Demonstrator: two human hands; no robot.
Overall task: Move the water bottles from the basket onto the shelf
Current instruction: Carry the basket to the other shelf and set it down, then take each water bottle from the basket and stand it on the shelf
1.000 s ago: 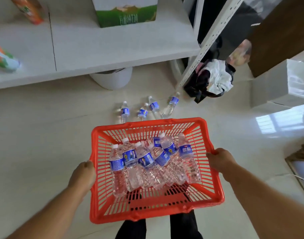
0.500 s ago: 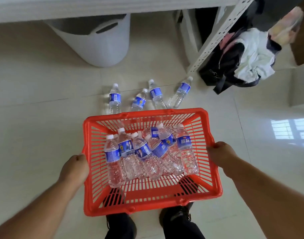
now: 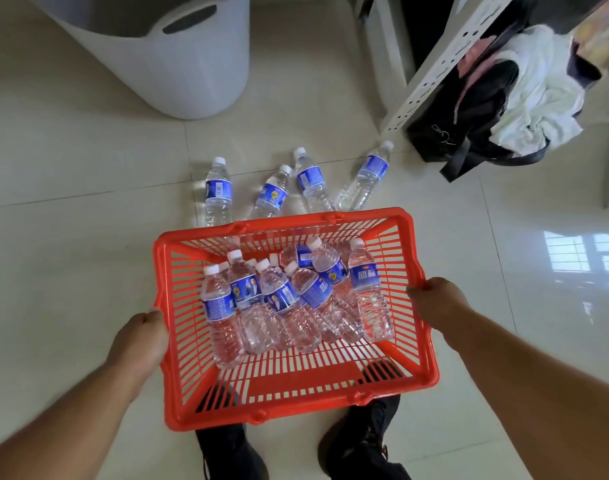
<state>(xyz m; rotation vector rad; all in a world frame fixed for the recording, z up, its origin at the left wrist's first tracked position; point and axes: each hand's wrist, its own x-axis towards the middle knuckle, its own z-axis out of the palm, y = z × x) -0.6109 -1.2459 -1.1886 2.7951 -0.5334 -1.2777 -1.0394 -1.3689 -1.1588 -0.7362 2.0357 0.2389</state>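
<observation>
above pale floor, red basket was held level by both hands. left hand gripped left rim, fingers clenched round it; right hand gripped right rim, fingers clenched round it. bottles lay piled inside basket, caps toward far side, blue labels showing. four more bottles stood on floor just beyond far rim. white tub stood further off, left. shelf post rose at right, black bag beside it. dark shoes showed under basket.
</observation>
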